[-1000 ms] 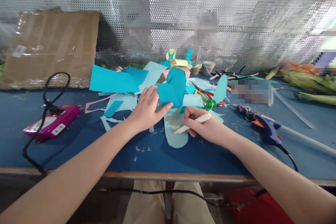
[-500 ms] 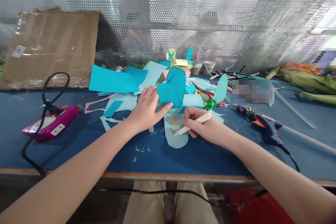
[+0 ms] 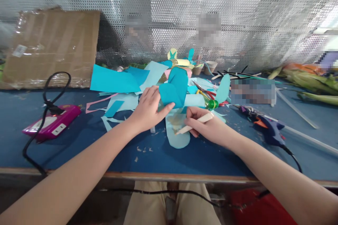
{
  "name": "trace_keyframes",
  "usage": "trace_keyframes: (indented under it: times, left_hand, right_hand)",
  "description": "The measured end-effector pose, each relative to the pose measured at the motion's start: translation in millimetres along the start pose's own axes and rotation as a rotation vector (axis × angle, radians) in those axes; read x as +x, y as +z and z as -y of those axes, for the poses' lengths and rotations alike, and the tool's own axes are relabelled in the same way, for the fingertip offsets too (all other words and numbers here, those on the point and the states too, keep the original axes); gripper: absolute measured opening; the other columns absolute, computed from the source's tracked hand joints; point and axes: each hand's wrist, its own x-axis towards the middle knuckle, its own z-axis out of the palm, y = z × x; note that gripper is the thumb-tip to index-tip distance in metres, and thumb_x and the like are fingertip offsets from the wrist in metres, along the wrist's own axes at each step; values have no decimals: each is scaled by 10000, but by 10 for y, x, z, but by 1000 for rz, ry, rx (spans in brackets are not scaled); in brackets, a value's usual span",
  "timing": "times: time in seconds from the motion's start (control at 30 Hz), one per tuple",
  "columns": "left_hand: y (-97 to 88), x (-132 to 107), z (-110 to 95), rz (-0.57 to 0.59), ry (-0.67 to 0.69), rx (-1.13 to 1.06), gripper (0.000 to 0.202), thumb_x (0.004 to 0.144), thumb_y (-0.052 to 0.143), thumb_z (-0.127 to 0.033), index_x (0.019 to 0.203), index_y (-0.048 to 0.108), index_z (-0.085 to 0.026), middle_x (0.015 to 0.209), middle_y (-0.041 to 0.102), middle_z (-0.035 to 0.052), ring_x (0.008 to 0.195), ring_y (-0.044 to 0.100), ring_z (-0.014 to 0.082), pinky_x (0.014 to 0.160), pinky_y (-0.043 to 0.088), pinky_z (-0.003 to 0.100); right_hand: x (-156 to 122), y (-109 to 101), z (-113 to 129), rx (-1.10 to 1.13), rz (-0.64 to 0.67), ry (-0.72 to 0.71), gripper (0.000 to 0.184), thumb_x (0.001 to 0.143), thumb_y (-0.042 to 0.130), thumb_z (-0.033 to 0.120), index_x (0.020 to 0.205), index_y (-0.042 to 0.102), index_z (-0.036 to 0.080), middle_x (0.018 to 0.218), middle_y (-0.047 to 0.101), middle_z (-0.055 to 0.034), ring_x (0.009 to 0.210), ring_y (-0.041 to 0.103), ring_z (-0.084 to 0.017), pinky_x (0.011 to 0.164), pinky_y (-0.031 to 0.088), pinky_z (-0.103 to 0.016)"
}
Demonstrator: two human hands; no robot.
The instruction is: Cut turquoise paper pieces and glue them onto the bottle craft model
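Note:
My left hand [image 3: 148,107] grips the lower left of a bright blue sheet piece [image 3: 174,89] with a rounded, raised end; its thumb lies along the lower edge. Beside this piece lies a bottle wrapped in light blue [image 3: 194,100], its green neck [image 3: 211,104] pointing right. In my right hand [image 3: 199,121] is a pale pencil [image 3: 194,123], slanted, with its tip down at a light blue rounded strip [image 3: 178,140]. That strip hangs toward me from under the blue piece, and a shadow or brownish patch shows on it. Where the pieces join is hidden.
A glue gun [image 3: 270,130] and clear glue sticks [image 3: 295,107] lie right. Red-handled scissors [image 3: 208,93] rest behind the bottle. Blue sheets [image 3: 113,79] and scraps lie left, near a magenta power strip [image 3: 52,123] with a black cord. Cardboard [image 3: 55,47] leans against the perforated metal wall [image 3: 171,7].
Almost nothing differs. The view has shifted very slightly, and both hands keep their places with the pencil tip at about the same spot on the light blue strip.

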Motion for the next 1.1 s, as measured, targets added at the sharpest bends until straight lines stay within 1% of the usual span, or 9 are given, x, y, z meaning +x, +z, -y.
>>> trace_keyframes:
  times: [0.07,0.13,0.23,0.37,0.5,0.67,0.8,0.93,1.1]
  left_hand:
    - [-3,2,-3,4,-1,-3,360,944,393,-506,1067,473,-178,1207,529,171,1237,438,347,1063,318,555]
    - [-6,3,-5,7,-5,-6,370,943,394,-505,1064,477,-165,1198,528,181,1236,437,352,1064,316,553]
    - [-5,3,-5,3,-1,-7,357,943,392,-506,1067,468,-180,1200,528,167,1241,436,346,1065,315,552]
    - [-1,2,-1,0,0,7,335,940,398,-510,1010,466,-189,1144,539,156,1214,456,343,1063,323,544]
    - [-3,0,-3,4,-12,11,328,939,396,-512,971,466,-194,1120,538,151,1203,458,342,1060,325,553]
    - [-4,-2,-4,14,-8,3,337,944,391,-513,1007,468,-191,1167,526,155,1225,441,349,1053,324,566]
    - [2,-3,2,9,-2,6,347,946,390,-514,1016,466,-182,1155,528,158,1213,450,344,1051,327,557]
    - [7,-2,7,0,6,-4,344,947,399,-502,1072,464,-188,1194,523,155,1228,439,343,1047,331,554]
    - [1,-2,2,3,6,3,354,946,397,-510,1083,458,-189,1201,526,153,1236,437,340,1060,316,555]
  right_hand:
    - [-1,-5,-12,-3,12,-3,158,794,513,202,667,422,224,431,490,88,423,407,-87,451,313,-218]
    - [1,-10,-30,-13,-23,2,156,796,511,203,670,422,226,434,492,89,424,408,-90,455,323,-222]
    - [8,-11,-49,-23,-78,9,152,793,514,205,677,420,230,429,482,91,429,415,-96,464,337,-229]
    - [11,-1,-46,-10,-23,0,165,794,512,199,664,414,229,422,478,93,428,407,-93,468,334,-228]
    - [0,4,-42,-34,-82,11,160,791,510,203,662,420,229,421,477,94,422,411,-94,463,331,-229]
    - [2,0,-37,-32,-57,5,162,786,508,205,656,413,229,422,479,94,420,414,-93,456,330,-228]
    - [8,-3,-34,-62,-113,18,156,782,508,206,659,414,230,417,475,99,415,415,-93,448,321,-226]
    - [2,1,-25,-31,-61,-2,171,781,511,206,649,406,230,411,471,99,415,407,-90,457,332,-226]
    - [1,5,-32,-64,-107,14,167,792,511,216,655,416,229,415,477,99,414,415,-91,453,324,-226]
